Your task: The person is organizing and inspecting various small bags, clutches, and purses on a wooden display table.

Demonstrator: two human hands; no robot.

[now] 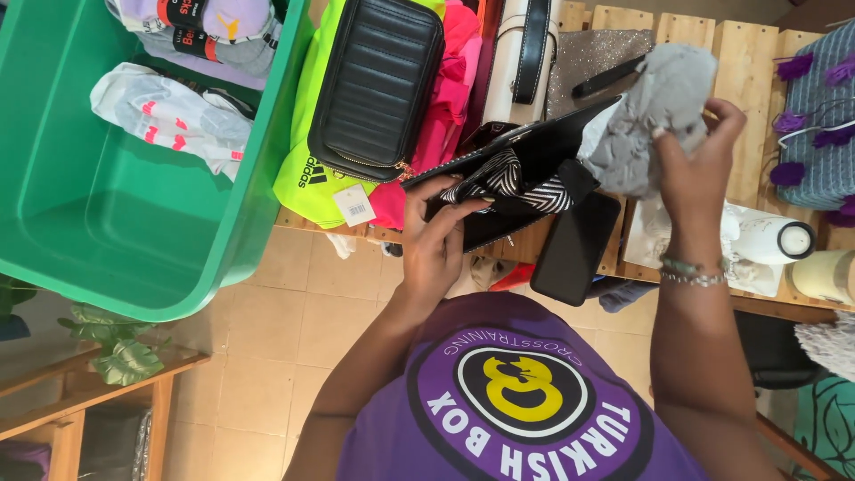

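Wooden slat table [686, 36] carries bags; left hand [434, 233] grips a black handbag [534, 151] by its striped scarf [499, 178]. Right hand [699, 151] clutches what looks like grey stuffing paper [650, 107] above it; a black phone [574, 249] lies between the hands, a green bin [107, 223] beyond the left.

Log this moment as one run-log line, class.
left hand: holds black bag open | right hand: grips grey paper wad above bag | black phone: beside bag on wooden table

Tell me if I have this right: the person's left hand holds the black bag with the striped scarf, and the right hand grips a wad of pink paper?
Not quite. The head view shows the wad of paper in the right hand is grey, not pink. The rest stands: the left hand holds the black bag with the striped scarf.
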